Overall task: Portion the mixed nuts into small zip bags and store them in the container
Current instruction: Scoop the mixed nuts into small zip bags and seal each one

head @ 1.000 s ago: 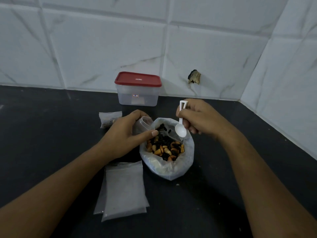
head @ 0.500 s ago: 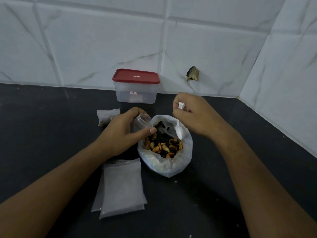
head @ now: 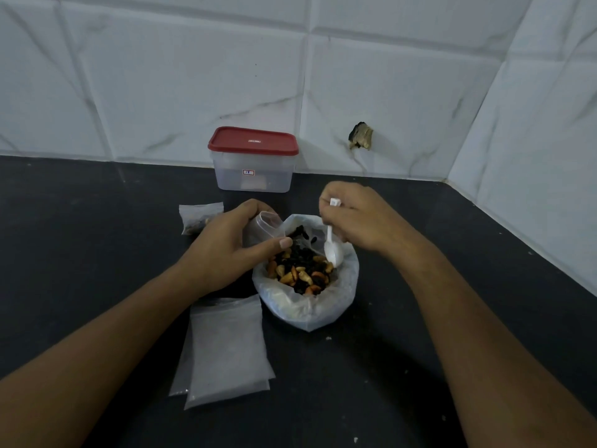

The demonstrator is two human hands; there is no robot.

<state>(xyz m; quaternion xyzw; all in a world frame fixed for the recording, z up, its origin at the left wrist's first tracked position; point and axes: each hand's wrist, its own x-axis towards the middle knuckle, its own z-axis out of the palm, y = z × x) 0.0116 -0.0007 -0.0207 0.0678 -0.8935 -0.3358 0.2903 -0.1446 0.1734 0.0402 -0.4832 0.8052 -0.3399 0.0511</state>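
A large clear bag (head: 310, 310) of mixed nuts (head: 300, 270) stands open in the middle of the black counter. My left hand (head: 226, 250) holds a small zip bag (head: 266, 226) with its mouth open at the big bag's left rim. My right hand (head: 358, 218) grips a white plastic spoon (head: 332, 250), bowl down, touching the nuts at the right side. A filled small zip bag (head: 198, 216) lies behind my left hand. The clear container (head: 253, 171) with a red lid (head: 253, 140) stands shut against the wall.
A stack of empty small zip bags (head: 224, 350) lies flat on the black counter (head: 80, 253) under my left forearm. White tiled walls meet in a corner at the right. A chipped hole (head: 360, 137) marks the back wall.
My right hand lowered the spoon from above the bag down into the nuts. The left hand kept holding the small bag in place.
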